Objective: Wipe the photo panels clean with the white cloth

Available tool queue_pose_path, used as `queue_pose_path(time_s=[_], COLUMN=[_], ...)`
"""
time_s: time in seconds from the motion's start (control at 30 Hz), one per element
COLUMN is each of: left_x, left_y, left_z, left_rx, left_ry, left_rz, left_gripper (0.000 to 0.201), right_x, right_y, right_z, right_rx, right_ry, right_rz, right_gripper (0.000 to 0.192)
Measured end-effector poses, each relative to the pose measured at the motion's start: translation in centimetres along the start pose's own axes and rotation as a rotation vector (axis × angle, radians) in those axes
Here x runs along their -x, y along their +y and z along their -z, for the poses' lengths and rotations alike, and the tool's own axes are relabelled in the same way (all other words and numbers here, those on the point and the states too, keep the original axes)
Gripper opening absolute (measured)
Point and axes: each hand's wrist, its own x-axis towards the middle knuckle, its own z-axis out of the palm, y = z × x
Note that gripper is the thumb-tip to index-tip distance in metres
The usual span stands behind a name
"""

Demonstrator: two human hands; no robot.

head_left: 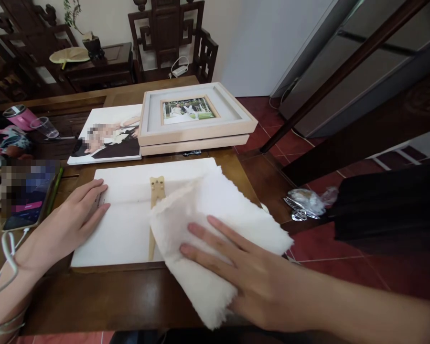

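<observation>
A white panel [118, 229] lies flat on the wooden table, its back side up. A narrow tan stand leg [156, 188] is screwed near its upper middle and runs down its face. My left hand [80, 210] rests on the panel's left edge, with its fingers extended and apart from the thumb. Over the right part of the panel, my right hand [243, 267] holds a white rough-edged cloth [222, 191]. Its fingers lie spread on top of the cloth, while the thumb is hidden beneath. The cloth covers the lower right of the panel and part of the leg.
Behind the panel are stacked pale frames [197, 136] and a photo panel [111, 134]. On the left are a phone [26, 205] with a white cable, a plastic cup [46, 128] and a pink tumbler [19, 117]. The table's right edge [245, 167] drops to red floor tiles.
</observation>
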Motion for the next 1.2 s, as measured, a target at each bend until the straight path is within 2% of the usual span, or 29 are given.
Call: queue_pose_path(time_s=[0.07, 0.13, 0.27, 0.33, 0.4, 0.5, 0.6, 0.67, 0.77, 0.87, 0.97, 1.03, 1.1, 1.2], left_x=[-0.1, -0.1, -0.2, -0.2, -0.1, -0.2, -0.2, -0.3, -0.4, -0.5, -0.6, -0.6, -0.5, -0.4], left_y=[0.1, 0.3, 0.5, 0.5, 0.5, 0.5, 0.5, 0.5, 0.5, 0.4, 0.4, 0.4, 0.4, 0.4], left_z=[0.1, 0.2, 0.5, 0.6, 0.6, 0.6, 0.6, 0.6, 0.4, 0.1, 0.0, 0.0, 0.1, 0.2], left_rx=[0.014, 0.028, 0.038, 0.034, 0.032, 0.033, 0.031, 0.033, 0.032, 0.02, 0.021, 0.025, 0.026, 0.027], left_ry=[-0.01, -0.025, -0.037, -0.039, -0.043, -0.048, -0.052, -0.054, -0.048, -0.036, -0.025, -0.028, -0.028, -0.02], left_rz=[0.01, 0.02, 0.033, 0.032, 0.03, 0.038, 0.041, 0.036, 0.029, 0.033, 0.03, 0.029, 0.03, 0.026], left_gripper=[0.062, 0.061, 0.06, 0.06, 0.061, 0.061, 0.062, 0.062, 0.061, 0.059, 0.058, 0.058, 0.058, 0.059], right_x=[0.2, 0.0, -0.7, -0.7, -0.3, 1.0, 2.5, 3.1, 2.9, 1.7, 0.1, -0.7, -1.1, -0.8], right_y=[0.8, 3.1, 8.3, 9.1, 8.4, 5.4, 2.8, 2.1, 2.8, 5.3, 8.4, 9.5, 9.1, 5.8], right_z=[0.2, 0.7, 1.7, 1.8, 1.5, 0.5, -0.1, -0.2, 0.2, 1.0, 1.6, 1.8, 1.5, 0.6], right_rx=[-0.009, -0.013, 0.063, 0.112, 0.118, 0.086, 0.05, 0.024, 0.005, -0.019, -0.005, 0.049, 0.094, 0.096], right_ry=[-0.027, -0.054, -0.1, -0.092, -0.042, 0.057, 0.039, -0.001, -0.029, -0.038, -0.084, -0.097, -0.074, 0.053], right_rz=[0.031, 0.029, -0.098, -0.169, -0.178, -0.064, 0.025, 0.056, 0.085, 0.061, -0.036, -0.13, -0.21, -0.228], right_gripper=[0.022, 0.025, 0.036, 0.04, 0.035, 0.027, 0.033, 0.042, 0.04, 0.027, 0.029, 0.032, 0.032, 0.027])
